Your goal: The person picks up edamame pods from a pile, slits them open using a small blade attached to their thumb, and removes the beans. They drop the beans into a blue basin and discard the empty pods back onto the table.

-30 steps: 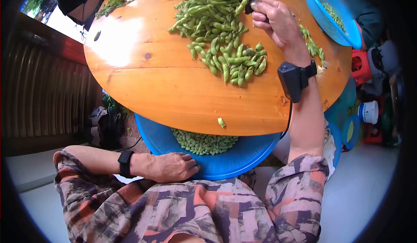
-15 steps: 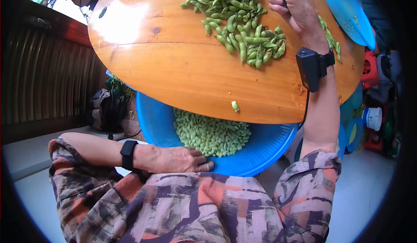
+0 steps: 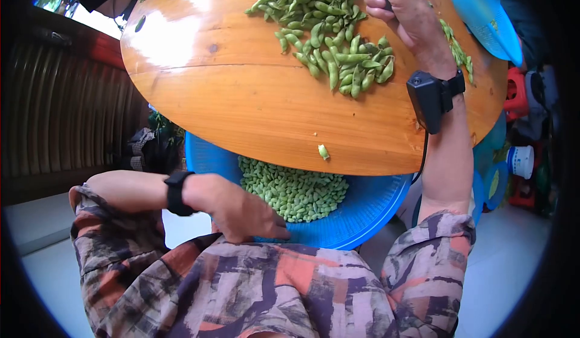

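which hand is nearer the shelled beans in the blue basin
Left: the left hand is at the blue basin, beside the shelled beans. The right hand is farther, over the table by the bean pods.

The table's rim hides part of the shelled beans (image 3: pixel 294 188); the picture's top edge cuts off the pod pile (image 3: pixel 338 42).

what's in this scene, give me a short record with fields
left hand: at near rim of blue basin
right hand: above the table, beside green pods; something dark at fingertips, unclear what
basin contents: pale green beans
basin place: partly under table edge
far right: blue basket
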Demonstrator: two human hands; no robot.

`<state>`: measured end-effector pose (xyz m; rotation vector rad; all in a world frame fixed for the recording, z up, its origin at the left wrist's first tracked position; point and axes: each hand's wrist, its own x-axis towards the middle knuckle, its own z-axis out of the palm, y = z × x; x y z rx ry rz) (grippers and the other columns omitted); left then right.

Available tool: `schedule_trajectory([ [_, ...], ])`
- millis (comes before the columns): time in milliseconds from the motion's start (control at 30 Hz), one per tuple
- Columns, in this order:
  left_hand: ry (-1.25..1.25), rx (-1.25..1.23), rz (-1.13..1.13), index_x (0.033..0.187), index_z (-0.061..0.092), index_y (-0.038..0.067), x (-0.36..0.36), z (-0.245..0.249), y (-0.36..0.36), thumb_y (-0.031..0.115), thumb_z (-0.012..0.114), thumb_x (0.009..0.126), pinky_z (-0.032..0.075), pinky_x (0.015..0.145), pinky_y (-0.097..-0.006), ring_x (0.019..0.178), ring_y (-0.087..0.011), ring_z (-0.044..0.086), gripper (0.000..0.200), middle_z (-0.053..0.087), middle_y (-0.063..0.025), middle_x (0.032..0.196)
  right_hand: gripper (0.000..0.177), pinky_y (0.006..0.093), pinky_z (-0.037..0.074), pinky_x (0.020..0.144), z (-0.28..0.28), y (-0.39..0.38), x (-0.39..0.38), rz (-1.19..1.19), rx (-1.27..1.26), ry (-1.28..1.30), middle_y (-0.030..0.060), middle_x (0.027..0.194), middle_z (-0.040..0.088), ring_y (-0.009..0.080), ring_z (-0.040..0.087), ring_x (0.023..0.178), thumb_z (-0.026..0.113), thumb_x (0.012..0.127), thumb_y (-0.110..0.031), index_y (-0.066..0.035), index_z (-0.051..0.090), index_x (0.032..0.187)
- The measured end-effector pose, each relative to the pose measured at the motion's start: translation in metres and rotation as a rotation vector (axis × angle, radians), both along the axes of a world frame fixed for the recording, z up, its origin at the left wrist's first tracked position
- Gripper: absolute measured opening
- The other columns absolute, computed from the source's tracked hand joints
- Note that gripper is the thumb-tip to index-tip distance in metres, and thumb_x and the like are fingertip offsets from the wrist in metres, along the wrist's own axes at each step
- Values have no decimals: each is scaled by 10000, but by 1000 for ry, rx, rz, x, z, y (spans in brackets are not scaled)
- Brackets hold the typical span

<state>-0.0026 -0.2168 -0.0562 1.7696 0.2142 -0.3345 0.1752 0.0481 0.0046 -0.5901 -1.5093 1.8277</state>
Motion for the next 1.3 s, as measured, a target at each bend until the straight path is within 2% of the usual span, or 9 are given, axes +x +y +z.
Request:
schedule_trajectory([
  [100,-247,158,237,1166,526,-61,-2,70,49,116,638,860,523,799,-456,939,-375,627,370,607,-218,1075,56,146,303,465,-9,8,4,51,-4,10,-55,719,442,10,394,577,540,913,-45,9,557,905],
  [200,-275,656,913,959,651,-14,-7,108,91,-33,606,832,522,634,-287,740,-183,651,136,671,-92,850,137,141,300,493,-21,17,2,91,157,9,-75,742,416,-2,395,632,556,935,-75,-3,560,1051],
  [267,-171,641,1322,997,634,11,-7,118,126,56,709,827,483,585,-234,740,-56,592,191,638,-4,819,221,178,382,508,-10,4,-1,-73,86,-49,-36,736,497,43,464,612,553,916,-76,78,556,1075],
  [367,-133,913,1379,958,608,17,-12,95,181,142,789,779,471,594,-237,709,-76,572,284,619,-2,800,190,177,363,486,5,-6,-2,-113,56,-63,-32,738,504,32,454,607,538,924,-67,69,583,1048],
  [633,-162,911,1496,894,591,-1,-1,65,208,197,817,761,477,635,-263,684,-103,560,328,612,-26,773,129,172,382,481,8,-14,-5,-204,79,-96,-30,675,518,15,461,576,535,937,-55,38,608,990],
  [800,-278,420,1557,913,617,25,-10,63,211,147,763,830,404,493,-191,561,-36,513,208,582,18,680,154,173,388,489,18,-20,-4,-192,55,-137,-27,676,523,19,477,586,521,937,-40,56,607,1020],
  [933,-476,-41,1564,872,593,35,-10,60,204,139,741,858,281,405,-190,478,-21,432,182,533,33,639,186,268,472,572,6,-19,-7,-328,454,-352,78,788,637,100,587,663,585,885,-49,52,646,1029],
  [1200,-540,43,1637,883,609,2,-1,62,196,166,610,957,339,401,-207,475,-43,480,180,557,14,644,172,262,476,588,5,-22,-9,-274,291,-248,90,802,625,103,587,661,563,890,-34,56,638,1016],
  [1300,-485,215,1635,921,574,-4,5,49,197,172,547,988,383,432,-213,501,-50,513,190,569,4,647,169,307,497,633,-6,-21,-13,-335,381,-283,144,835,648,196,629,707,559,873,-25,66,639,989],
])
